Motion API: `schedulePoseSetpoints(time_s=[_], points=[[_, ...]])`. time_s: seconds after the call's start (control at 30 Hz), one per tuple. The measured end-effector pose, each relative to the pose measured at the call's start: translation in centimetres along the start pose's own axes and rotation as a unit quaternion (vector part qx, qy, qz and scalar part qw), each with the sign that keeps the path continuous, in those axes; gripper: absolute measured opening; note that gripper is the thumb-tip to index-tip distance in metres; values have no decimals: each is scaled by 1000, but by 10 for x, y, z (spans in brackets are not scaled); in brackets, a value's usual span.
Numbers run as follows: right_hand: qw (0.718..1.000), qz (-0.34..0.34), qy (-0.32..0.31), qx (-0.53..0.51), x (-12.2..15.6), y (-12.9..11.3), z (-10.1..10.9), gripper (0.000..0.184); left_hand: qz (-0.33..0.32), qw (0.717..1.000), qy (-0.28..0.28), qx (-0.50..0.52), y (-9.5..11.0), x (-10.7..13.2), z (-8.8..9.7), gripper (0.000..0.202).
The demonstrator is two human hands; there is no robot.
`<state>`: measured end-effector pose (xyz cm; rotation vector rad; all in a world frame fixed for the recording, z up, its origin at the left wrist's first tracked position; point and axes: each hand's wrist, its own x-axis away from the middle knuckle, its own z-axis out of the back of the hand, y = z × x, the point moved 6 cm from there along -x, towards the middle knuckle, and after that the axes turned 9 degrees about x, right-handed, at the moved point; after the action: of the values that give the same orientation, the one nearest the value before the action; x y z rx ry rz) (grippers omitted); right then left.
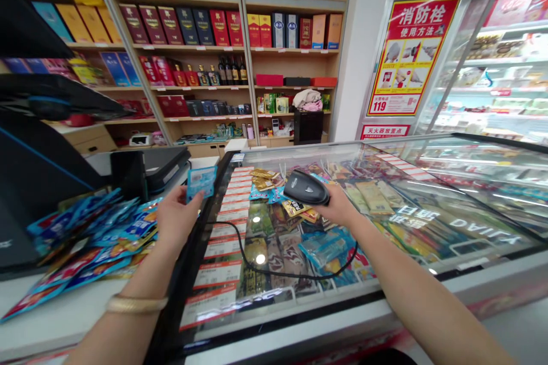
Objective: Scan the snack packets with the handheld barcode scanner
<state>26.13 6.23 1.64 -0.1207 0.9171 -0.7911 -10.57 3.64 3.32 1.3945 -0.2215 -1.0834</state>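
We are looking down at a white shop counter (55,319), where blue and red snack packets (92,245) are lying heaped and a black till terminal (158,165) is sitting. Right beside it, we are seeing a glass-topped chest freezer (483,265), with printed price strips (218,265) and assorted snack bags (274,251) lying beneath the glass. Ahead, we are facing wooden shelves (188,47) that are carrying red and blue gift boxes (171,25) and dark bottles (231,71) standing upright.
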Motion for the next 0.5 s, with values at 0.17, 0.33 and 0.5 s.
schedulePoseSetpoints(time_s=[0.17, 0.33, 0.5], points=[[999, -4, 31, 14, 0, 3, 6, 17, -154, 954, 37, -255, 2, -27, 70, 26], [999, -6, 40, 15, -1, 5, 7, 22, -156, 913, -12, -377, -31, -31, 92, 36], [997, -24, 63, 32, -1, 13, 10, 16, -131, 885, -5, -446, -31, -17, 88, 42]])
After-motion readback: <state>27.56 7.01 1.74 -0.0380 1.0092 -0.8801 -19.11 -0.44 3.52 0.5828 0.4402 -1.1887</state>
